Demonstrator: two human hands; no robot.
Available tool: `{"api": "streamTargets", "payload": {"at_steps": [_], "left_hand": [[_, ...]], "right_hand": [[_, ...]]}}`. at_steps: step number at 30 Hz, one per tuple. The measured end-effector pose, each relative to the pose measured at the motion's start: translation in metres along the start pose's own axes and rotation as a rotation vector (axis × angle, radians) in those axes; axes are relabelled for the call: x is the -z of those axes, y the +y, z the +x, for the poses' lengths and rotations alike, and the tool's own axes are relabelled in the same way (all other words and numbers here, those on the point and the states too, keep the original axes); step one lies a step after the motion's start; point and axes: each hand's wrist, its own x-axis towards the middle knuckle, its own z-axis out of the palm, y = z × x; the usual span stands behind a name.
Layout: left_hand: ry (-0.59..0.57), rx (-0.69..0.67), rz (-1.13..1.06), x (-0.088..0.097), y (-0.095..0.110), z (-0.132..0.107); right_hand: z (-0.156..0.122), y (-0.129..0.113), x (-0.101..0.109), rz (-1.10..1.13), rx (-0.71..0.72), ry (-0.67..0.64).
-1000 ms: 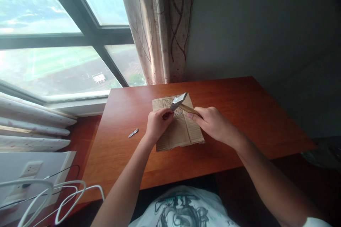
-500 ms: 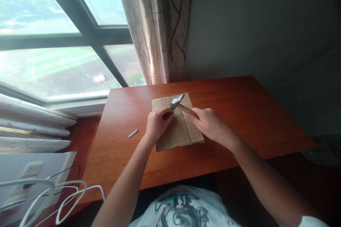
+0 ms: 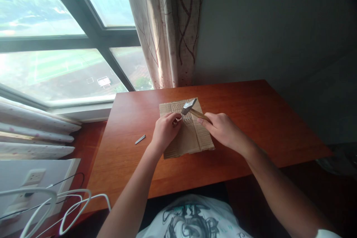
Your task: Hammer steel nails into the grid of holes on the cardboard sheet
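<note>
My right hand (image 3: 221,128) is wrapped round the wooden handle of a hammer (image 3: 189,106), its metal head raised just above the cardboard. Close to that head, my left hand (image 3: 167,126) has its fingers pinched together over the left part of the cardboard; what sits between them is too small and hidden to make out. The piece of cardboard (image 3: 189,137) lies flat on the table, with many small punched holes in its far part. Left of my left hand lies a small bundle of thin metal rods (image 3: 140,139).
The reddish-brown wooden table (image 3: 251,119) stands against a window (image 3: 67,70) and a patterned curtain (image 3: 167,44). White cables (image 3: 72,200) loop at the lower left, near a wall socket (image 3: 35,177).
The hammer head has shifted slightly right, away from my left fingers, along with my right hand. My left hand stays in nearly the same place.
</note>
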Motion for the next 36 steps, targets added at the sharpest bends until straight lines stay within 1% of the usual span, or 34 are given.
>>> {"api": "streamTargets", "payload": {"at_steps": [4,7,13,18,24,28,36], "left_hand": [[0.029,-0.066,0.106,0.004,0.001,-0.008],[0.026,-0.083,0.153,0.003,-0.001,-0.012],[0.033,-0.099,0.109,-0.002,-0.007,-0.013],[0.035,-0.092,0.103,-0.002,-0.009,-0.013],[0.025,-0.081,0.099,-0.001,-0.007,-0.012],[0.020,-0.070,0.100,0.000,-0.007,-0.013],[0.019,-0.066,0.093,0.000,-0.006,-0.013]], "right_hand": [[-0.002,0.001,-0.001,0.010,0.020,-0.004],[-0.001,0.002,-0.006,0.005,0.021,-0.016],[0.005,0.003,-0.017,-0.013,0.024,-0.050],[0.005,0.003,-0.017,-0.030,0.007,-0.042],[0.008,0.009,-0.023,-0.058,0.006,-0.056],[0.007,0.009,-0.023,-0.034,0.011,-0.040],[0.006,0.009,-0.023,0.009,0.009,-0.050]]}}
